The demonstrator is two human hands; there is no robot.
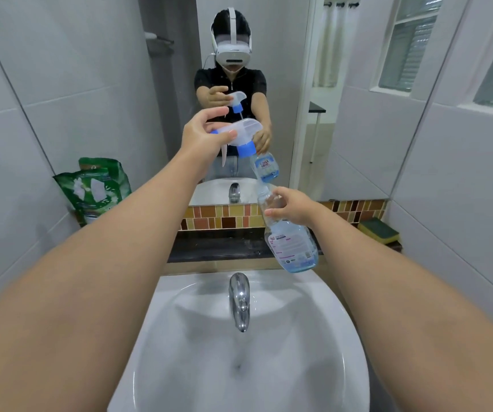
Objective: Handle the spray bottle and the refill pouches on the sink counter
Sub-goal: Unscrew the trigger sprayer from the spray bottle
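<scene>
I hold the spray bottle (pixel 294 246) in my right hand (pixel 291 208), a little right of the middle of the frame, above the back rim of the sink (pixel 340 337). The bottle is clear with a pale blue liquid in the lower part and a label on its side, and it is tilted, its neck pointing up and to the left. My right fingers are closed around the upper part of the bottle. My left hand (pixel 202 135) is higher, in the upper middle of the frame, and its fingers are pinched on the trigger head (pixel 239 135) — white, with a blue collar. The head is lifted off the bottle, and its thin tube runs down toward the neck; whether the tube end is inside the neck, I cannot tell. At the left side of the frame two green refill pouches (pixel 96 190) stand against the tiled wall, well apart from my hands. Below the bottle is the chrome tap (pixel 239 301). A yellow-green sponge (pixel 379 230) lies on the counter at the right. The mirror (pixel 358 99) behind repeats both my hands and the bottle.
</scene>
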